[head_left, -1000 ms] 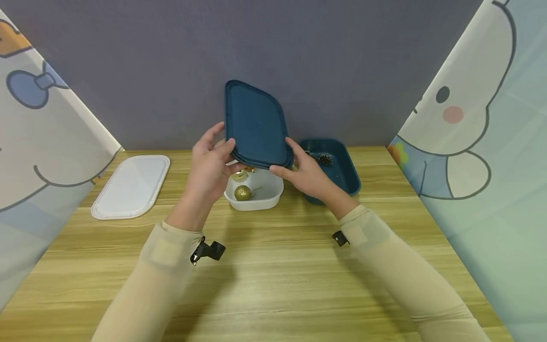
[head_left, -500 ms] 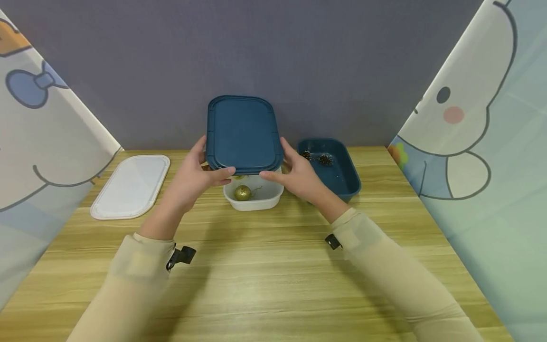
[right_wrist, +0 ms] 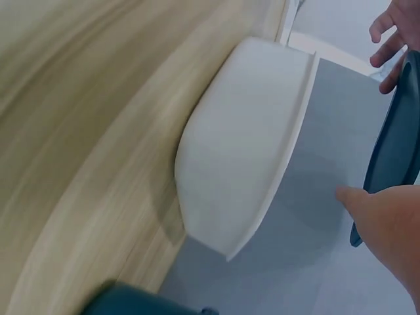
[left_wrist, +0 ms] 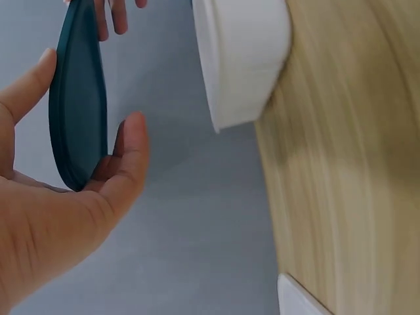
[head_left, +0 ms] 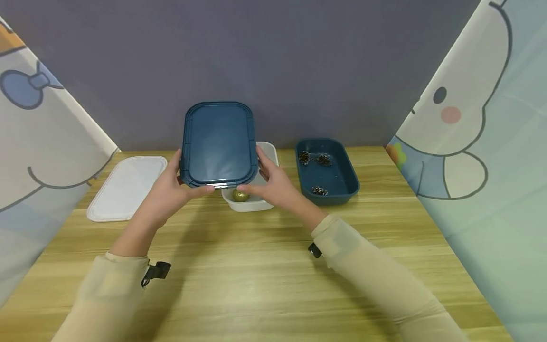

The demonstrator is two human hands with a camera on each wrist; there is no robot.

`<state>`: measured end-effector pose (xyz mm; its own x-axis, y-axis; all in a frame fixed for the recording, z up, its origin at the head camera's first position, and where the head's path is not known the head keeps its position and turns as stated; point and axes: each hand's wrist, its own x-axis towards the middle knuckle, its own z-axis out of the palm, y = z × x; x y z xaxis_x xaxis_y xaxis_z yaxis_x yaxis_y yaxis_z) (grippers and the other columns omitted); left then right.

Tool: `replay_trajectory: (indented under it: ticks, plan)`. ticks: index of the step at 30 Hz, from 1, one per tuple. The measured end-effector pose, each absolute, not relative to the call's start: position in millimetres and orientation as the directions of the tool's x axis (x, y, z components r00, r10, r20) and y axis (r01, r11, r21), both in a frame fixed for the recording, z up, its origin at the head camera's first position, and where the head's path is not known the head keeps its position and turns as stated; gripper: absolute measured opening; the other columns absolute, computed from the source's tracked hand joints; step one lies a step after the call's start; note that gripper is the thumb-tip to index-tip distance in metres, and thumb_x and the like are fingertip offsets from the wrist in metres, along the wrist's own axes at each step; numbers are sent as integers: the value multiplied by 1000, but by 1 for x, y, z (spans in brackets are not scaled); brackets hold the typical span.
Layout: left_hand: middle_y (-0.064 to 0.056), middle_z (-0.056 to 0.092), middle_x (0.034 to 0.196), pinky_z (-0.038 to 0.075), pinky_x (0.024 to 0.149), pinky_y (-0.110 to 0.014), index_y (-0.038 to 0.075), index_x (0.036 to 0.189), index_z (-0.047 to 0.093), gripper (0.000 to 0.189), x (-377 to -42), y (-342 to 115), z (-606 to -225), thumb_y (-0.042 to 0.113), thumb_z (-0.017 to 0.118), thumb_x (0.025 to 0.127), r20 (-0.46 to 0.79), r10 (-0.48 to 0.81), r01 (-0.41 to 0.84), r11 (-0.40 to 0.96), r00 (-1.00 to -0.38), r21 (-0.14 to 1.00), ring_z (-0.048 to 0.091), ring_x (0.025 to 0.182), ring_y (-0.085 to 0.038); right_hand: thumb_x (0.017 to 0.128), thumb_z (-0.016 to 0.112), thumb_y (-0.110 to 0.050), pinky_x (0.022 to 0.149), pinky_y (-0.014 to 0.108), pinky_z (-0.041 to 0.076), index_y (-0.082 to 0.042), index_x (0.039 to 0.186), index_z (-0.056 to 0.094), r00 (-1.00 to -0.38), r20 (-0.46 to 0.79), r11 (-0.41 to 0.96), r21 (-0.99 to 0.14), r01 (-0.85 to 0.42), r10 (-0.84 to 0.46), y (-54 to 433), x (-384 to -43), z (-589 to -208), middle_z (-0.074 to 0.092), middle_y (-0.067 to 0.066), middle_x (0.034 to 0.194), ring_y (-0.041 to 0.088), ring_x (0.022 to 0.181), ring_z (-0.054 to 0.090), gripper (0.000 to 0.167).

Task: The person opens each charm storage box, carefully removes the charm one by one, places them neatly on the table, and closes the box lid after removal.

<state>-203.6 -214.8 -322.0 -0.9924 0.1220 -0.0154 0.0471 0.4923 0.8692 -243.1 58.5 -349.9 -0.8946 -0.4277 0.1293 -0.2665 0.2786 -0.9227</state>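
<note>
Both hands hold a dark blue rectangular lid [head_left: 220, 142] in the air, tilted up toward the head camera. My left hand [head_left: 164, 192] grips its left edge, thumb on the near rim and fingers behind. At the right edge, my right hand [head_left: 275, 185] grips it the same way. Partly covered behind the lid stands a white container [head_left: 252, 206] with a gold glitter ball [head_left: 240, 195] inside. The left wrist view shows the lid [left_wrist: 82, 98] side-on between thumb and fingers; in the right wrist view the white container [right_wrist: 243, 138] lies beside the lid [right_wrist: 394, 144].
A dark blue container [head_left: 331, 178] with several pine cones [head_left: 324, 160] stands on the wooden table [head_left: 256, 275] at the right. To the left a white lid [head_left: 128, 187] lies flat. A grey wall [head_left: 273, 61] rises behind, with printed panels [head_left: 453, 142] at both sides.
Both hands have carried the blue lid leftward and slightly down. It has turned from slanted to nearly straight, uncovering the right part of the white container and more of the blue one.
</note>
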Motion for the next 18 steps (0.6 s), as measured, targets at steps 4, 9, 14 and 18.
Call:
replay_trajectory:
  ticks: [4,9,14,18]
  plan:
    - [-11,20,177,47,110,-60,37,172,-5,124,-196,-230,-331,35,88,90,-12,124,51,488,-992,871,43,151,-47,91,88,-31,132,37,29,-26,173,7,-891,124,310,-909,-278,-437,45,-236,-354,21,-8,179,14,165,25,115]
    - [-18,11,178,43,114,-69,29,169,-19,129,-190,-248,-342,37,85,93,-75,110,-10,501,-991,865,36,155,-54,90,88,-35,130,40,34,-31,173,8,-882,128,371,-873,-318,-453,25,-229,-357,27,-8,177,18,162,32,116]
    - [-25,-1,178,35,115,-77,21,165,-30,131,-181,-267,-355,45,79,97,-165,85,-93,546,-983,833,24,156,-61,91,86,-40,129,44,37,-24,173,4,-874,84,467,-819,-335,-479,5,-223,-361,25,-2,178,21,162,33,117]
    - [-28,-1,178,40,113,-76,15,168,-22,124,-175,-280,-366,43,76,99,-187,102,-98,565,-977,820,27,154,-62,93,83,-47,132,43,30,-16,173,1,-874,-5,556,-773,-305,-487,-6,-215,-363,9,3,180,22,166,22,118]
